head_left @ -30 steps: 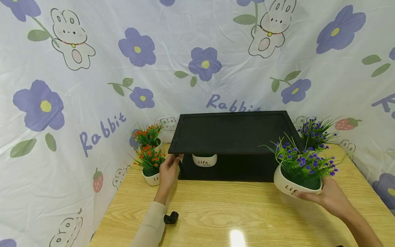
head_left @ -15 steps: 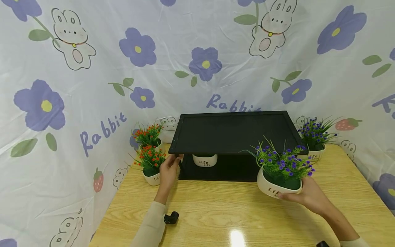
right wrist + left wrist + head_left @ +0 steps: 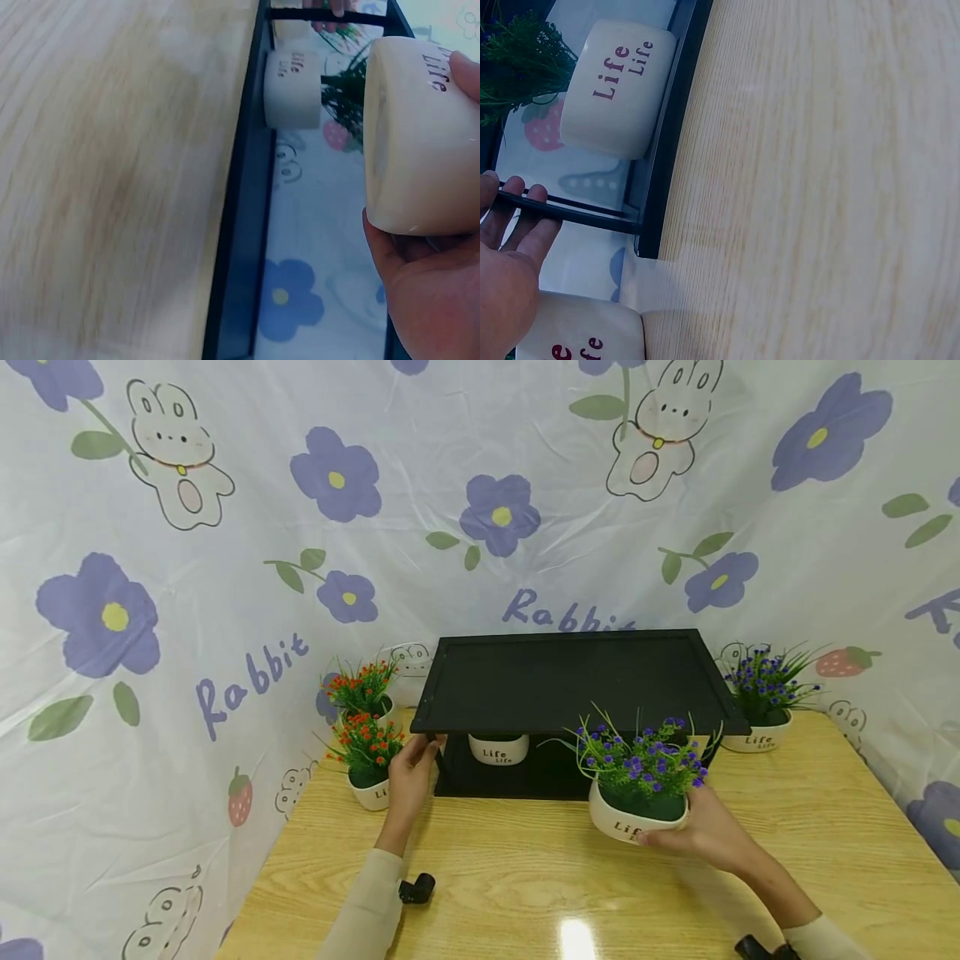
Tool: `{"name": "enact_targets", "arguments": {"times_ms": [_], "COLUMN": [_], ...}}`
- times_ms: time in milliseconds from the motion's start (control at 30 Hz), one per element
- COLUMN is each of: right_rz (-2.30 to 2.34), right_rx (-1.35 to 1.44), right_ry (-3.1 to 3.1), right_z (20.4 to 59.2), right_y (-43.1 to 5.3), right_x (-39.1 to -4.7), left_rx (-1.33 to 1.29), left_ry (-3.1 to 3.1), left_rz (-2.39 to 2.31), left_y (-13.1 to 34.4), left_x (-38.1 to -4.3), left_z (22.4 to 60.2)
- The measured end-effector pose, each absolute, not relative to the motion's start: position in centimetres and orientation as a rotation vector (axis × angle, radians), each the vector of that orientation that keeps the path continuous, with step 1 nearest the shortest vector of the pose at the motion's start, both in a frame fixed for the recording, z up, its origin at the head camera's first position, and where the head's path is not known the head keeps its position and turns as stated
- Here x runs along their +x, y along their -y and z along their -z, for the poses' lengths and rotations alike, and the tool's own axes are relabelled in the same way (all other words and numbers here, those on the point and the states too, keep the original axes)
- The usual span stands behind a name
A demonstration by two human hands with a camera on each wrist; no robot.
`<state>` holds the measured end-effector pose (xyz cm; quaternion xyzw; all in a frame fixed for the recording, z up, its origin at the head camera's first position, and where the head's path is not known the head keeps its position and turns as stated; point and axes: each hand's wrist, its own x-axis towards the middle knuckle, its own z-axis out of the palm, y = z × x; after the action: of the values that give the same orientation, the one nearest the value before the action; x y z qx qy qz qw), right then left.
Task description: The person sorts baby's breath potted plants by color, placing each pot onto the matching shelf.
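Observation:
My right hand (image 3: 701, 833) grips a white "Life" flowerpot (image 3: 637, 814) with purple flowers, thumb on its front, in front of the black shelf's right half. In the right wrist view the held flowerpot (image 3: 424, 142) shows tilted, its base towards the table. At the shelf's front left corner my left hand (image 3: 411, 772) holds the thin upright post (image 3: 577, 216), fingers round it. The black two-level shelf (image 3: 570, 685) stands on the table. On its lower board sits another white flowerpot (image 3: 619, 90) with greenery, its plant hidden under the top in the head view.
Two pots with orange-red flowers, a front one (image 3: 371, 781) and a back one (image 3: 363, 693), stand left of the shelf. A purple-flowered pot (image 3: 761, 718) stands to its right. The wooden table (image 3: 510, 877) meets a printed cloth backdrop (image 3: 420, 485).
My right hand has carried the purple-flowered pot leftwards, from beside the shelf's right end to in front of its lower opening. My left hand stays on the post.

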<state>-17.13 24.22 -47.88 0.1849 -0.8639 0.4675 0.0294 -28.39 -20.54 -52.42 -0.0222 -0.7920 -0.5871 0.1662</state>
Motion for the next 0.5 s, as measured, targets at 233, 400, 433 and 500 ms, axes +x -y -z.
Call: {"name": "enact_targets", "arguments": {"times_ms": [233, 400, 433, 500], "right_rz": [-1.528, -1.540, -1.549, -1.573], "right_rx": [0.638, 0.680, 0.682, 0.684], "right_ry": [2.677, 2.665, 2.674, 2.694], "right_z": [49.6, 51.1, 51.4, 51.8], "right_y": [-22.3, -21.1, -20.9, -20.6], "right_x": [-18.3, -19.4, -19.5, -19.9], "left_rx": [-0.075, -0.089, -0.087, -0.083], "left_ry": [2.258, 2.255, 2.255, 2.254], "left_rz": [1.681, 1.686, 1.686, 1.688], "left_y": [20.5, 20.5, 20.5, 20.6], "left_x": [-28.4, -28.5, -28.5, -28.5], "left_z": [52.4, 52.3, 52.4, 52.4]}}
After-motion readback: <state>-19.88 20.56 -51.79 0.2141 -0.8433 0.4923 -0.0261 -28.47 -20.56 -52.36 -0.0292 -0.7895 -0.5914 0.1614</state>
